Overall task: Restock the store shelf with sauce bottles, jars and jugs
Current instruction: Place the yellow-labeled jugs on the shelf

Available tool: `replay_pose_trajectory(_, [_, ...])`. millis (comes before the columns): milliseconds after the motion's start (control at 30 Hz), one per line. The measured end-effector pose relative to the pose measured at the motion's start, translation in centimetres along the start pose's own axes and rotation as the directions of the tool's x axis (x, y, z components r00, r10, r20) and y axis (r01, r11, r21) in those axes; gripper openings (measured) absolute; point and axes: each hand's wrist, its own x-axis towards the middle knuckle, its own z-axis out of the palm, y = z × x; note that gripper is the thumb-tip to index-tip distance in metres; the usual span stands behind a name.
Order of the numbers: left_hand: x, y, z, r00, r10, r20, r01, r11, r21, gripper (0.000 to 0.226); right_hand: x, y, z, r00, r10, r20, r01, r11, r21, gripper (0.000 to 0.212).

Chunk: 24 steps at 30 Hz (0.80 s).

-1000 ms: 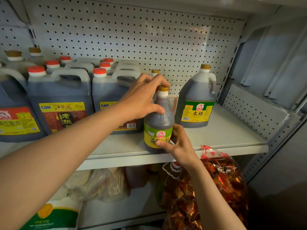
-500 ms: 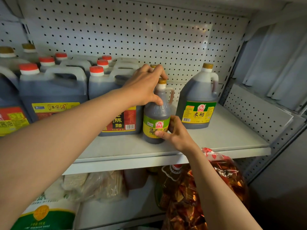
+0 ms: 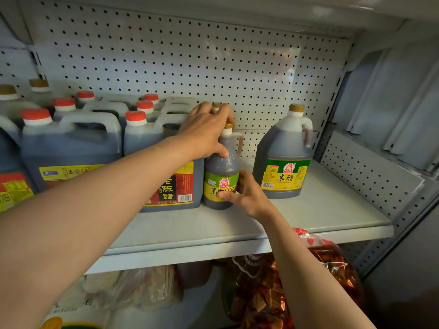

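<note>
— On the white shelf [image 3: 308, 217], right up against the red-labelled 2.5 L vinegar jug [image 3: 175, 184], stands the small vinegar bottle [image 3: 222, 172] with the green and yellow label. See it?

— Yes, upright, dark liquid, gold cap. Who has hold of it?

— Both hands. The left hand [image 3: 206, 131] comes in from above and curls over the neck and shoulder of the bottle, thumb pressed on the front just below the neck. The right hand [image 3: 249, 193] grips it low down, thumb across the label, fingers [image 3: 242, 179] wrapped round the right side.

— So neither hand is loose?

— No, both are closed round that one bottle. Its base sits on the shelf board, about midway between front edge and pegboard back panel [image 3: 190, 62].

— And to the right of it?

— A bigger rice vinegar jug [image 3: 283, 162], gold cap, green and yellow label, standing apart from the small bottle with bare shelf between them. Another gold cap [image 3: 216, 105] peeks out just behind the left hand; I cannot tell what bottle it belongs to.

— The left side looks crowded.

— Rows of large dark jugs with red caps [image 3: 135, 116], handles moulded on top, packed close together. Farther left, a soy sauce jug [image 3: 11, 186] with a red and yellow label.

— Below the shelf?

— A shiny red and orange bag [image 3: 332, 269] under the right forearm, and some pale clear packets [image 3: 133, 288] on the lower shelf.
</note>
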Motion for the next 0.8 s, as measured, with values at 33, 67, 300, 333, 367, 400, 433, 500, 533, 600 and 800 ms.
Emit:
replay_pose_trajectory(33, [0.1, 0.0, 0.1, 1.000, -0.001, -0.004, 0.001, 1.000, 0.013, 0.082, 0.2, 0.0, 0.0, 1.000, 0.000, -0.005, 0.000, 1.000, -0.003, 0.094])
replay_pose_trajectory(67, [0.3, -0.1, 0.2, 1.000, -0.001, -0.006, 0.001, 1.000, 0.024, 0.082, 0.4, 0.1, 0.0, 1.000, -0.003, -0.008, 0.003, 1.000, -0.006, 0.094])
replay_pose_trajectory(300, [0.5, -0.3, 0.7, 0.999, 0.033, -0.010, -0.033, 0.996, 0.082, 0.081, 0.7, 0.3, 0.0, 1.000, -0.017, -0.007, 0.017, 1.000, 0.002, 0.090])
replay_pose_trajectory(333, [0.5, -0.3, 0.7, 0.999, 0.035, -0.009, -0.034, 0.996, 0.084, 0.081, 0.7, 0.4, 0.0, 1.000, -0.018, -0.011, 0.018, 1.000, 0.011, 0.090])
replay_pose_trajectory(367, [0.5, -0.3, 0.6, 0.999, 0.035, -0.008, -0.034, 0.996, 0.086, 0.081, 0.6, 0.5, 0.0, 1.000, -0.020, -0.018, 0.021, 0.999, 0.024, 0.091])
replay_pose_trajectory(400, [0.5, -0.3, 0.5, 0.999, 0.036, -0.005, -0.035, 0.996, 0.087, 0.081, 0.5, 0.6, 0.1, 0.999, -0.024, -0.027, 0.025, 0.999, 0.041, 0.094])
replay_pose_trajectory(433, [0.4, -0.3, 0.5, 0.999, 0.037, -0.001, -0.036, 0.996, 0.085, 0.081, 0.4, 0.7, 0.1, 0.999, -0.023, -0.033, 0.025, 0.998, 0.053, 0.097])
replay_pose_trajectory(500, [0.3, -0.2, 0.3, 0.999, 0.040, 0.005, -0.041, 0.996, 0.079, 0.080, 0.1, 0.7, 0.1, 0.999, -0.024, -0.032, 0.026, 0.998, 0.061, 0.097])
replay_pose_trajectory(533, [0.2, -0.2, 0.2, 0.999, 0.042, 0.008, -0.042, 0.996, 0.077, 0.079, -0.1, 0.6, -0.1, 0.999, -0.032, -0.031, 0.034, 0.998, 0.058, 0.092])
replay_pose_trajectory(600, [0.1, -0.2, 0.1, 0.999, 0.047, 0.008, -0.047, 0.996, 0.072, 0.078, -0.6, 0.0, -0.7, 0.996, -0.063, -0.069, 0.068, 0.995, 0.073, 0.078])
replay_pose_trajectory(800, [1.1, 0.4, 0.3, 0.998, 0.044, -0.043, -0.043, 0.999, 0.006, 0.086, -2.7, -1.4, -5.5, 0.636, -0.118, -0.763, 0.250, 0.966, 0.059, 0.032])
